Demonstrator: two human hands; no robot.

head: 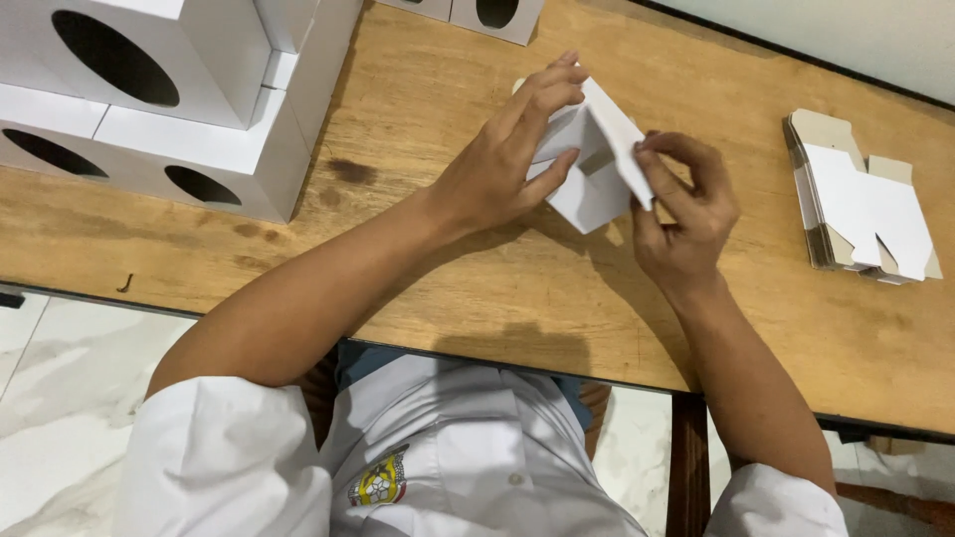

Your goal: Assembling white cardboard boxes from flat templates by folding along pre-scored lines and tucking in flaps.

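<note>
A small white cardboard box (597, 159), partly folded, is held by both hands just above the wooden table (477, 288), near the middle of its far half.

Left hand (497, 164) — closed on the box from the left: fingers are laid over the top panel, thumb is pressed against the near side. Fingertips reach the far upper edge of the box.

Right hand (686, 214) — closed narrow on a flap at the box's right edge; the flap is pinched between thumb and forefinger, the other fingers are curled in. The flap stands tilted, raised off the box body.

The two hands are near each other, with only the box between them. Whether the box's bottom touches the table cannot be told — a shadow lies under it.

At the right, well apart from the hands, a stack of flat unfolded box blanks (860, 204) lies on the table, white faces up, brown edges showing.

At the upper left, finished white boxes with round holes (149, 99) are stacked in two layers on the table. Two more boxes (477, 15) of the same kind are cut off at the top edge.

White sleeves and a shirt with a chest badge (378, 484) are seen at the bottom; pale marbled floor (60, 398) shows beneath the table edge.
</note>
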